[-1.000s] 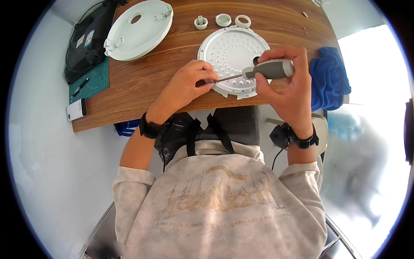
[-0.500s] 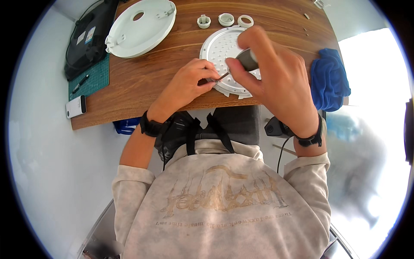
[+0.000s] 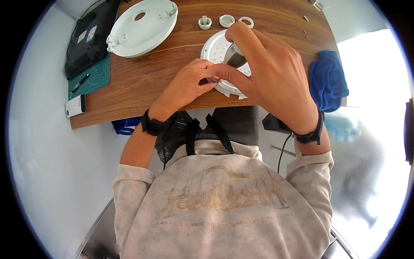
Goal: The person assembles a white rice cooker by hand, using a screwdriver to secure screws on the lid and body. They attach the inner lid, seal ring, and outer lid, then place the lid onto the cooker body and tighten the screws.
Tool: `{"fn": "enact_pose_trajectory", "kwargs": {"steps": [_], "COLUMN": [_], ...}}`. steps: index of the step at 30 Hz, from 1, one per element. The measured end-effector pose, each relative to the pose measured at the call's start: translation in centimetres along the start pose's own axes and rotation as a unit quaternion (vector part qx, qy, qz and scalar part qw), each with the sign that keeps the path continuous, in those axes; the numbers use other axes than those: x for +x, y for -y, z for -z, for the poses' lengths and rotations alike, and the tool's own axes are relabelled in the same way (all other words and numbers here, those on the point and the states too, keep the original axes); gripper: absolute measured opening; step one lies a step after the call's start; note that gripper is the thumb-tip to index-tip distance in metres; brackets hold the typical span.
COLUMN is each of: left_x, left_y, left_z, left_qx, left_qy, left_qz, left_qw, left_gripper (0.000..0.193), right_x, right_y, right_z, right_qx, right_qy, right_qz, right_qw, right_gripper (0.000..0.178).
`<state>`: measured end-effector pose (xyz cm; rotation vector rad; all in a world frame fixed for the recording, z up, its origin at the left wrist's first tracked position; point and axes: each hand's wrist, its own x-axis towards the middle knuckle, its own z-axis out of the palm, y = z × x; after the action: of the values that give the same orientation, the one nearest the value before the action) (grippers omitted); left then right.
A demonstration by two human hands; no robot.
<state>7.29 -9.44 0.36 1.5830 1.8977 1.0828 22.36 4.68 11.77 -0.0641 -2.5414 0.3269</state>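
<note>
A round white metal plate [image 3: 213, 48] with rows of small bumps lies at the table's front edge, partly covered by my hands. In my right hand [image 3: 276, 71] is a screwdriver, its dark grey handle [image 3: 236, 59] leaning over the plate; the thumb reaches down along it toward the plate's near-left rim. The screwdriver's tip is mostly hidden behind that thumb. My left hand [image 3: 189, 82] rests at the same part of the rim, its thumb and fingers pinched together. Whatever they hold is too small to make out. My two hands meet there.
Behind the plate stand small white round fittings [image 3: 226, 20] and a white ring [image 3: 246, 22]. A large white round cover [image 3: 142, 30] lies at the far left, near a black case [image 3: 91, 36] and a green cutting mat [image 3: 95, 78]. A blue cloth [image 3: 328, 82] hangs over the right edge.
My right hand has shifted left and its thumb has come down to the left fingers. The screwdriver's handle has tilted and moved left. My left hand stays nearly in place.
</note>
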Motion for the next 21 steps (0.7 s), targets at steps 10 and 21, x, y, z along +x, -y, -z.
{"fn": "enact_pose_trajectory", "kwargs": {"steps": [10, 21], "left_x": [0.1, 0.0], "left_y": [0.6, 0.8], "left_z": [-0.1, 0.0], "left_qx": [-0.002, -0.074], "left_qy": [0.005, 0.016], "left_qz": [-0.032, 0.007], "left_qw": [0.999, 0.997], "left_gripper": [0.013, 0.018], "right_x": [0.1, 0.4], "right_y": [-0.7, 0.3], "right_z": [-1.0, -0.8], "right_qx": [0.069, 0.079], "right_qy": [-0.010, 0.009], "right_qz": [-0.025, 0.035], "right_qw": [0.997, 0.996], "right_gripper": [0.044, 0.038]}}
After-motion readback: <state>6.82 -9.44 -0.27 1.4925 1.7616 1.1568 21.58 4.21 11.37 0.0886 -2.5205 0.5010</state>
